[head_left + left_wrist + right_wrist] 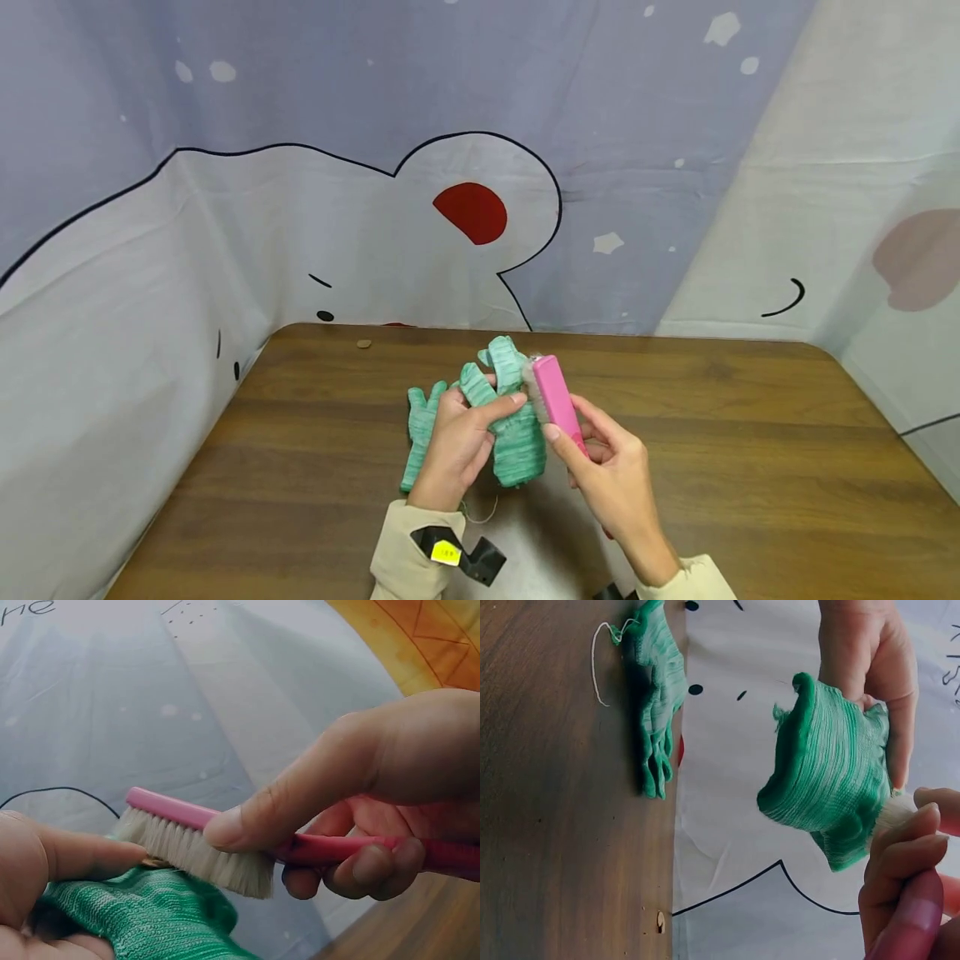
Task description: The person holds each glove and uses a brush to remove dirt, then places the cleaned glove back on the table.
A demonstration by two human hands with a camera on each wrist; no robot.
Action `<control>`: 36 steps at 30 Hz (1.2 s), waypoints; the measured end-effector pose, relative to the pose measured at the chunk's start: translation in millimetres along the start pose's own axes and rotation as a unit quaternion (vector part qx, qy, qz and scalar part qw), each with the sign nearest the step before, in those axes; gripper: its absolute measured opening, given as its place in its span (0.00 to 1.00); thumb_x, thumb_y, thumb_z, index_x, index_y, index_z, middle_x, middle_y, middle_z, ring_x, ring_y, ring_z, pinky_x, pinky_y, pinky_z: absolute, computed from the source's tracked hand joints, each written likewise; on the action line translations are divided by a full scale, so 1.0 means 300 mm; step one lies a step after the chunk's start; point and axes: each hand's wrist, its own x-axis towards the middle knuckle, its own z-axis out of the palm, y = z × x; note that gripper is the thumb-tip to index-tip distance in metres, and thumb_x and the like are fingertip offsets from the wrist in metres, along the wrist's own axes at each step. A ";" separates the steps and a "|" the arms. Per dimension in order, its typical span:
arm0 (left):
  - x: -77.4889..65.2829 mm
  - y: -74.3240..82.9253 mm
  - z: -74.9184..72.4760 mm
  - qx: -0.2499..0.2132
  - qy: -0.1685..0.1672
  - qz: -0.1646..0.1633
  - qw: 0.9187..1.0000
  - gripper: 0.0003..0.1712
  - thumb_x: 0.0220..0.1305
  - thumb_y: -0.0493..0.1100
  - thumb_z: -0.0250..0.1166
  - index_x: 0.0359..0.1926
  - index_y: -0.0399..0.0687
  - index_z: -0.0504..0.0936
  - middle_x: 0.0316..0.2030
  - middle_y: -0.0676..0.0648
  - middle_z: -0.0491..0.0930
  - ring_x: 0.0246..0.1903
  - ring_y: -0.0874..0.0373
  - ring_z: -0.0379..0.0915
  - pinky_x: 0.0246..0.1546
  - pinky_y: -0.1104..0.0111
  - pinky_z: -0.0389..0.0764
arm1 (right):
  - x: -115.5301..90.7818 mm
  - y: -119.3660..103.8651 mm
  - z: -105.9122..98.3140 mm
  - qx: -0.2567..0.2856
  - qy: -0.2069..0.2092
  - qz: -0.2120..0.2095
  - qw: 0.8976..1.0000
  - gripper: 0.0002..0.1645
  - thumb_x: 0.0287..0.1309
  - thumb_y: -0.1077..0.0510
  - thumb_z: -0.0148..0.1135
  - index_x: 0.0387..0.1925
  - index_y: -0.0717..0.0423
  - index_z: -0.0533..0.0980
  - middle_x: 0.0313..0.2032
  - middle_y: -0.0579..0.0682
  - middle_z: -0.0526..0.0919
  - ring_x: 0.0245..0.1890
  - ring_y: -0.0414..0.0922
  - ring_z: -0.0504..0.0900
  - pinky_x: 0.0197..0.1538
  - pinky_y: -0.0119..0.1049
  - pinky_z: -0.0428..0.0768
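My left hand (459, 437) holds a green knit glove (519, 446) above the table, its thumb pressed along the near face. In the left wrist view the glove (161, 919) lies under the bristles, and a small brown patch shows near the left fingertip. My right hand (611, 471) grips a pink brush (555, 396) by its handle, the thumb on the brush head. The pale bristles (195, 851) meet the glove beside the left fingertip. In the right wrist view the glove's cuff (784, 761) faces the camera, and the bristles are partly hidden behind the right fingers.
A second green glove (422, 433) lies on the wooden table (315, 467) left of my left hand, with a loose pale thread (594, 667) at its cuff. A small brown piece (363, 343) sits near the back edge. A printed cloth (337, 233) hangs behind the table.
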 end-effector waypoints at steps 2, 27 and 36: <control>0.000 -0.001 -0.001 0.003 -0.017 0.010 1.000 0.11 0.53 0.28 0.64 0.39 0.35 0.75 0.37 0.47 0.77 0.39 0.56 0.74 0.43 0.65 0.77 | 0.001 0.015 -0.003 0.004 -0.003 -0.007 1.000 0.28 0.50 0.57 0.68 0.55 0.51 0.74 0.27 0.54 0.79 0.09 0.42 0.72 0.13 0.33 0.72; -0.005 -0.011 0.010 0.008 -0.026 0.087 0.996 0.20 0.50 0.30 0.67 0.46 0.29 0.75 0.40 0.41 0.80 0.40 0.51 0.77 0.44 0.61 0.78 | -0.037 -0.076 0.031 0.000 0.020 -0.054 0.998 0.31 0.51 0.66 0.64 0.58 0.59 0.67 0.33 0.59 0.82 0.19 0.46 0.80 0.23 0.32 0.78; 0.023 -0.064 -0.020 0.036 -0.018 0.112 0.993 0.19 0.49 0.33 0.69 0.42 0.27 0.77 0.35 0.41 0.80 0.35 0.52 0.78 0.39 0.60 0.80 | -0.024 -0.074 0.015 -0.054 0.048 -0.052 0.996 0.26 0.50 0.63 0.67 0.52 0.57 0.70 0.20 0.52 0.77 0.11 0.37 0.71 0.15 0.30 0.70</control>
